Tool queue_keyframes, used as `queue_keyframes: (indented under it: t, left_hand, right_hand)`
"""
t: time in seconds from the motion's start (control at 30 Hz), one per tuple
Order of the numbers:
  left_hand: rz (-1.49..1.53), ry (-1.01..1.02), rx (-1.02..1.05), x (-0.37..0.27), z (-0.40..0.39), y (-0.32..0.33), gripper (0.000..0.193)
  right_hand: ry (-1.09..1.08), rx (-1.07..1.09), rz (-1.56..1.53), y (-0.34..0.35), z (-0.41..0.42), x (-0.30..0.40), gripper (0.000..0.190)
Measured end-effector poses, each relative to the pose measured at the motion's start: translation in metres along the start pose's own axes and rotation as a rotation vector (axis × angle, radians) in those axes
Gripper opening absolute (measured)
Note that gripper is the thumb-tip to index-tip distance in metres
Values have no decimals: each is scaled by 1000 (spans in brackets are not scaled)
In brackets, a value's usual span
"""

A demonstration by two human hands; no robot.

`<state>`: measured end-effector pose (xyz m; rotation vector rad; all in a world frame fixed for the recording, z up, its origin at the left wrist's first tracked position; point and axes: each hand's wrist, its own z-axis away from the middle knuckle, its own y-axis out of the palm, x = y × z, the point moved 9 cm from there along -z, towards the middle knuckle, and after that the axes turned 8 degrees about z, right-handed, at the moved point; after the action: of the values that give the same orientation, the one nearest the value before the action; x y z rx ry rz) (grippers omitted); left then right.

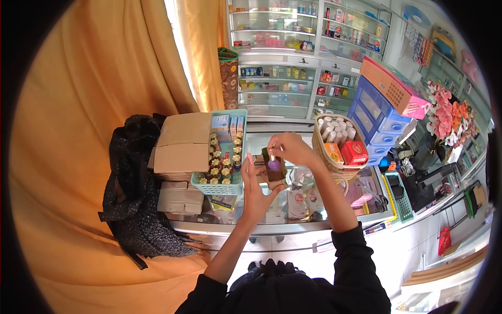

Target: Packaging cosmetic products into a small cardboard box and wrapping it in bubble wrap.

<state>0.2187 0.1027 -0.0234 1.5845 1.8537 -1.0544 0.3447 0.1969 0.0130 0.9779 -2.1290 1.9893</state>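
Note:
Over the glass counter, my right hand (292, 148) holds a small purple bottle (274, 164) by its top, at the open side of a small brown box (276, 177). My left hand (257, 196) steadies that box from the left and below, thumb at its lower edge. Left of the hands stands a mint-green plastic basket (219, 190) with several bottles topped by gold flower-shaped caps (226, 172) and light blue boxes (220, 123). To the right, a woven basket (318, 146) holds white-capped bottles (332, 129) and a red box (354, 153).
Flattened cardboard boxes (181, 157) and a black sequined cloth (137, 196) lie left of the mint-green basket. Blue plastic drawers (370, 114) stand behind the woven basket. Scissors (377, 199) lie on the counter at right. Flat packets (297, 204) show near the counter's front edge (290, 228).

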Motion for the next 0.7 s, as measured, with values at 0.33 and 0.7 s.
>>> queue_keyframes:
  t: [0.33, 0.7]
  left_hand:
    - [10, 24, -6, 2, 2, -2, 126]
    - [-1, 9, -6, 2, 3, -3, 127]
  right_hand:
    - [-48, 14, 367, 32, 12, 21, 12]
    - [-65, -51, 554, 36, 8, 22, 9]
